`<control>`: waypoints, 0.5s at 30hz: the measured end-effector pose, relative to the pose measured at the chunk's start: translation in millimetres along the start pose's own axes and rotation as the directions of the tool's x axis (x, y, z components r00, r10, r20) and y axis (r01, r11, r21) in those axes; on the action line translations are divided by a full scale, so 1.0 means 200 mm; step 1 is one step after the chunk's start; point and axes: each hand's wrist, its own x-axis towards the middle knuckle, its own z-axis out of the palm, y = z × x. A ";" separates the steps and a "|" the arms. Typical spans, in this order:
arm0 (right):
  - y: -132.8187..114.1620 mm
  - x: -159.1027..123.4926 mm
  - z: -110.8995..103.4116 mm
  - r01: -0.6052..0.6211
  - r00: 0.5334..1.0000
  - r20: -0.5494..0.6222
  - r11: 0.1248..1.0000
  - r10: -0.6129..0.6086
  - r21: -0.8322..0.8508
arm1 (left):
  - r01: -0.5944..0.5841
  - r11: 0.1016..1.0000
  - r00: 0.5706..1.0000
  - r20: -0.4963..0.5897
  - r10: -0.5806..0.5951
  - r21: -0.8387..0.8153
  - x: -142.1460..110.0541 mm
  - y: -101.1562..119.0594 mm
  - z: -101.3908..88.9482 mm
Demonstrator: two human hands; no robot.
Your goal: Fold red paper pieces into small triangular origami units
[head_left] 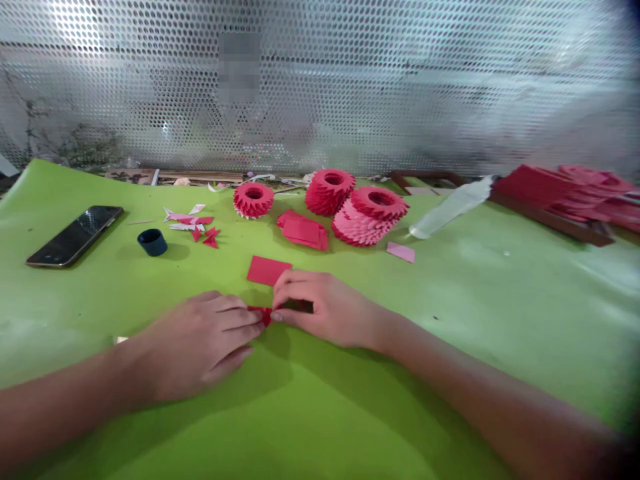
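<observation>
Both my hands rest on the green table (320,413) and press on a small red folded paper piece (261,314) between them. My left hand (200,343) lies flat with its fingertips on the paper's left end. My right hand (323,307) has its fingers curled and pinches the paper's right end. Just beyond my right hand lies a flat red paper rectangle (267,270).
Three red ring-shaped paper models (253,199) (329,191) (373,213) stand further back with a stack of red papers (303,231). A phone (75,236), a dark cap (152,242), folded bits (193,223), a pink slip (401,251), a clear bottle (450,208) and red sheets (570,190) lie around.
</observation>
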 end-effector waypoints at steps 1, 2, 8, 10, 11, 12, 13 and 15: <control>0.00 0.01 0.01 -0.033 0.999 -0.013 0.999 0.033 0.017 | 0.005 1.000 1.000 0.000 -0.005 -0.010 0.00 0.00 0.00; 0.00 0.01 0.01 -0.064 0.998 -0.022 0.998 0.065 0.030 | 0.010 1.000 1.000 0.001 -0.010 -0.020 0.00 0.00 0.00; -0.01 0.03 0.02 -0.168 0.984 -0.047 0.985 0.169 0.025 | 0.023 0.999 0.999 0.027 -0.022 -0.031 0.00 0.01 -0.01; -0.02 0.03 0.03 -0.173 0.984 -0.048 0.985 0.174 0.025 | 0.019 1.000 0.999 0.043 -0.019 -0.021 0.01 0.01 -0.01; -0.02 0.03 0.03 -0.172 0.984 -0.049 0.985 0.173 0.024 | 0.018 1.000 0.999 0.049 -0.017 -0.014 0.01 0.01 -0.01; -0.02 0.03 0.03 -0.170 0.984 -0.050 0.985 0.171 0.021 | 0.016 1.000 0.998 0.054 -0.016 -0.008 0.01 0.01 -0.01; -0.02 0.03 0.03 -0.169 0.984 -0.051 0.985 0.170 0.016 | 0.015 1.000 0.998 0.055 -0.014 -0.004 0.01 0.01 -0.01; -0.02 0.03 0.04 -0.167 0.984 -0.056 0.986 0.167 0.008 | 0.016 1.000 0.998 0.059 -0.015 -0.005 0.01 0.01 0.00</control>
